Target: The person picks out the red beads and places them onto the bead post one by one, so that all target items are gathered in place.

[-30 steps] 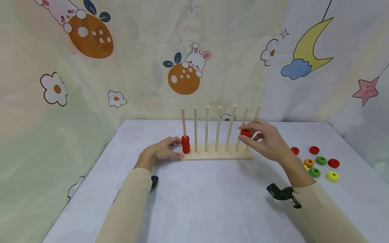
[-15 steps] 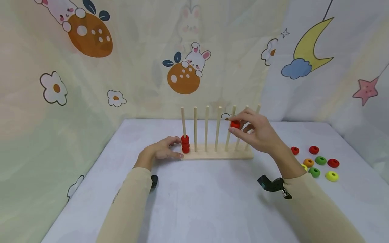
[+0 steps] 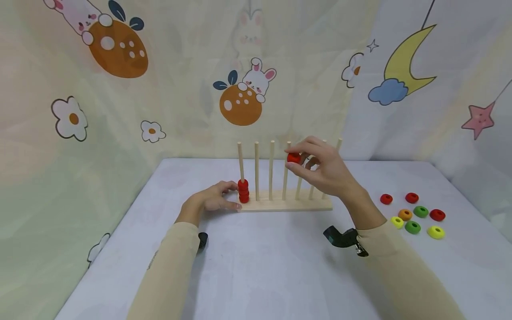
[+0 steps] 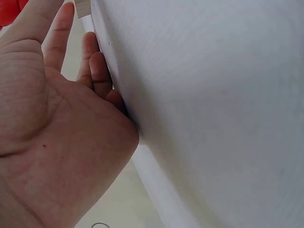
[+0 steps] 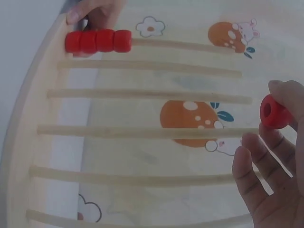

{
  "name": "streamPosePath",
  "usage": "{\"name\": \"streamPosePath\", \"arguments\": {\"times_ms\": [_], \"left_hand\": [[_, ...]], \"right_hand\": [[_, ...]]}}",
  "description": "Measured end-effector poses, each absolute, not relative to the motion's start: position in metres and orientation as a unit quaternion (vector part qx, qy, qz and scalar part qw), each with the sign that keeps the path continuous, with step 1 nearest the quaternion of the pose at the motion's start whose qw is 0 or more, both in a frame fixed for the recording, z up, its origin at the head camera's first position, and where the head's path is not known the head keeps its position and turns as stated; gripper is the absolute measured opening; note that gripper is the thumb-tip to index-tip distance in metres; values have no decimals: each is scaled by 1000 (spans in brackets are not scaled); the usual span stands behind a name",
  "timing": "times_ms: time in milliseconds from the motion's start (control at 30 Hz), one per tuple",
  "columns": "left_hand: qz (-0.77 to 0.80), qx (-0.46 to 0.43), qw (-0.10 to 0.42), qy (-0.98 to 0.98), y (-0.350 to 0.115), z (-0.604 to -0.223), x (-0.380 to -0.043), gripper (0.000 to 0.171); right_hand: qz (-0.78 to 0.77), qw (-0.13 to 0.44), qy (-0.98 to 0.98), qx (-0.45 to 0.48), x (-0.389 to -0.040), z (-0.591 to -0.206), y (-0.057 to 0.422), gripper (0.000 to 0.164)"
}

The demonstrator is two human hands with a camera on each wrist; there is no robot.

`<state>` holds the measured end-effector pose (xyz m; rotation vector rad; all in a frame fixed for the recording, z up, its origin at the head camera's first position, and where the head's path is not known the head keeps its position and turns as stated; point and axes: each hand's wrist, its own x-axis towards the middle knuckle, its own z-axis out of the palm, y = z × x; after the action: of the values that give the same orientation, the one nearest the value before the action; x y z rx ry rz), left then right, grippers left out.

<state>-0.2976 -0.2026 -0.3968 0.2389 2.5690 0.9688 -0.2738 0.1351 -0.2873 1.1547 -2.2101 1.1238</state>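
A wooden peg rack [image 3: 286,203] with several upright pegs stands on the table. Its leftmost peg bears a stack of several red beads [image 3: 243,191], also seen in the right wrist view as a red row [image 5: 98,41]. At the rack's left end, my left hand [image 3: 214,196] holds the base, thumb at the front corner and fingers behind. In the left wrist view, only a corner of the base [image 4: 82,7] shows past that hand. My right hand [image 3: 320,165] pinches another red bead [image 3: 294,158] between thumb and fingertips, near the top of the middle peg; its hole faces the pegs' side.
Loose beads lie to the right on the white table [image 3: 260,266]: red [image 3: 437,215], orange [image 3: 405,214], green [image 3: 413,227] and yellow [image 3: 436,232]. A printed cloth [image 3: 180,89] hangs behind the table. Dark wrist cameras [image 3: 342,238] sit on both forearms.
My right hand has carried the red bead leftward and upward, from the pegs at the right to the middle one. The left hand and the stacked beads stay put.
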Motion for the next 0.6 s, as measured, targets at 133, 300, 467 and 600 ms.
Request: {"name": "streamPosePath", "arguments": {"times_ms": [133,300,467,600], "left_hand": [[347,84,191,915,-205,-398,-297,63],[354,86,195,911,-208,-402,-295,61],[348,87,191,914,-209,-402,-297,58],[345,99,192,913,-209,-400,-300,58]], "right_hand": [[409,206,-785,418,-274,-286,125,33],[410,200,-780,429,-274,-286,113,34],[411,199,-770,445,-276,-282,102,36],[410,198,-768,450,-277,-278,95,35]]}}
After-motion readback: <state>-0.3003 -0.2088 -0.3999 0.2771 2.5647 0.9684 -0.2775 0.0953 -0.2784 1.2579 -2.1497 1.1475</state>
